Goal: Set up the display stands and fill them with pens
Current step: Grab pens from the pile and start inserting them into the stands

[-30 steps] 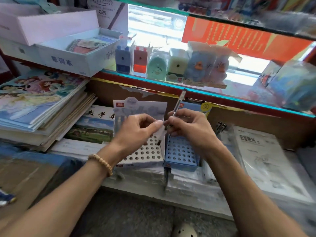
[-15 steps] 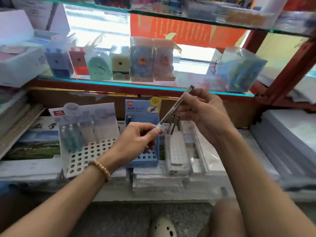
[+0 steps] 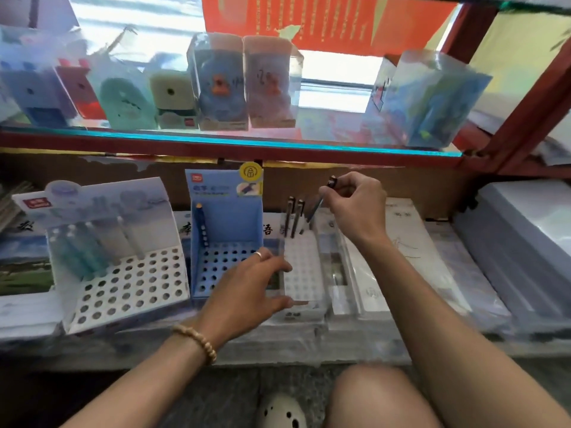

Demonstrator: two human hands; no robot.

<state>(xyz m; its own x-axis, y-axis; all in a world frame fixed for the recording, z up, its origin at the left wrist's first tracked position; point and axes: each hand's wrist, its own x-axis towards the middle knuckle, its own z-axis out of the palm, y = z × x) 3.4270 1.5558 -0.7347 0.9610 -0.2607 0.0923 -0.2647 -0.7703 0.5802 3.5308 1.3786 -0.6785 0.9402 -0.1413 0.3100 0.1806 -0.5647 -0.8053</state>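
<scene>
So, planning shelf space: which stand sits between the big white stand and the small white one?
The blue stand, in the head view.

head-worn view, forward and down, close over shelf (image 3: 234, 149)

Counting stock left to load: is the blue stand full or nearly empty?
Nearly empty. The blue stand shows one pen in its back left corner; the other visible holes are open, though the left hand hides some.

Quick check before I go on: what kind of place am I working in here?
Most likely a stationery shop: boxed pencil sharpeners line a glass shelf, perforated pen display stands sit below, beside wrapped stacks of paper.
</scene>
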